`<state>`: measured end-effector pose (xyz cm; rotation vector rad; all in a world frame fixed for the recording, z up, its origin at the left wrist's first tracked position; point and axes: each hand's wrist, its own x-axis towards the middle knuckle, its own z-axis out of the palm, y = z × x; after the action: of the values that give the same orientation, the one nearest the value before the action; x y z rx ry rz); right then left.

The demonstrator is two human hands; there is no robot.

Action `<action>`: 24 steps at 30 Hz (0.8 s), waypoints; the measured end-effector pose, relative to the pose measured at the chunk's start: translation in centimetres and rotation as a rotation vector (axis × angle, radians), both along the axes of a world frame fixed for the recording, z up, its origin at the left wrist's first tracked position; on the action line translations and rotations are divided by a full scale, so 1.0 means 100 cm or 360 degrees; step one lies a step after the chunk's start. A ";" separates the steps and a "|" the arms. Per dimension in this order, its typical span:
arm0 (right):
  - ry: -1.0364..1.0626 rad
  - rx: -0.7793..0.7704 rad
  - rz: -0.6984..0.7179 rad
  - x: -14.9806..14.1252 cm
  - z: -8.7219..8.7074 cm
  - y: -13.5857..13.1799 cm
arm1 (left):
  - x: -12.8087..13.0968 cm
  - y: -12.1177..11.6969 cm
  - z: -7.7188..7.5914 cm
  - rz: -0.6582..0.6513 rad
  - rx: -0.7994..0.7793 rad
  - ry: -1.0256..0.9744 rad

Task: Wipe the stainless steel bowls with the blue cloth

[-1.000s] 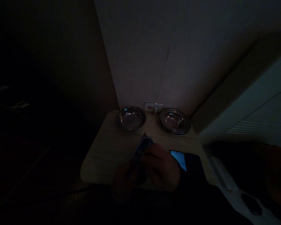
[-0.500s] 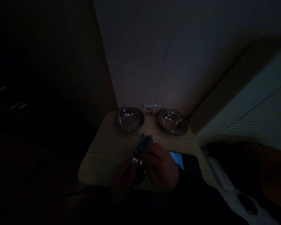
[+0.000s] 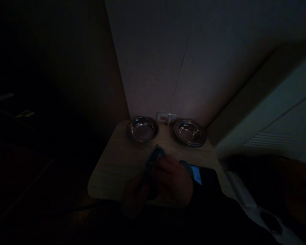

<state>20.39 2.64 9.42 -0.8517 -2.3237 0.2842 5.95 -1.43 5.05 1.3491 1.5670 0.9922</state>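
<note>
The scene is very dark. Both of my hands are together over the near edge of a small light wooden table (image 3: 117,163). My right hand (image 3: 174,182) is closed around a bluish cloth (image 3: 154,158) whose tip sticks up above the fingers. My left hand (image 3: 135,195) is closed on the lower end of a thin object wrapped by that cloth; I cannot make out what it is. Two shiny steel plates stand at the back of the table, one on the left (image 3: 142,129) and one on the right (image 3: 190,132).
A lit phone screen (image 3: 196,173) lies on the table just right of my right hand. A wall socket (image 3: 166,117) sits between the plates against a pale wall. White furniture (image 3: 270,136) stands at the right. The left side is black.
My hands have stayed in place and shifted slightly around the cloth; a glint of metal seen half a second ago is now covered. My right hand hides more of the phone screen.
</note>
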 end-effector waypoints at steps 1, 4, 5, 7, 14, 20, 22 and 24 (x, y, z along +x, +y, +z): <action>0.0011 -0.0004 0.0029 0.000 0.000 0.000 | 0.000 0.000 0.000 -0.0017 -0.0007 0.0003; 0.0030 -0.0025 0.0013 0.006 -0.003 0.011 | 0.001 -0.002 -0.001 -0.0002 0.0012 0.0003; 0.0033 -0.0044 -0.0054 0.010 -0.005 0.018 | 0.002 -0.003 -0.001 0.0017 0.0011 0.0000; 0.0086 -0.0130 -0.0204 0.020 -0.010 0.031 | 0.004 -0.005 -0.002 0.0060 0.0002 -0.0017; 0.0528 -0.0421 -0.0454 0.039 -0.027 0.020 | 0.007 -0.012 -0.007 0.0330 -0.0101 -0.0162; 0.0643 -0.0526 -0.0425 0.032 -0.027 -0.001 | 0.011 -0.021 -0.008 0.0312 -0.0187 -0.0459; 0.0639 -0.0538 -0.0385 0.030 -0.027 -0.004 | 0.012 -0.023 -0.002 0.0304 -0.0208 -0.0474; 0.0638 -0.0539 -0.0343 0.027 -0.027 -0.005 | 0.012 -0.022 0.004 0.0259 -0.0219 -0.0429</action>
<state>23.12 2.09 6.68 -1.0858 -1.8212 0.6999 7.15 -3.65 5.47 0.9624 1.5249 1.0940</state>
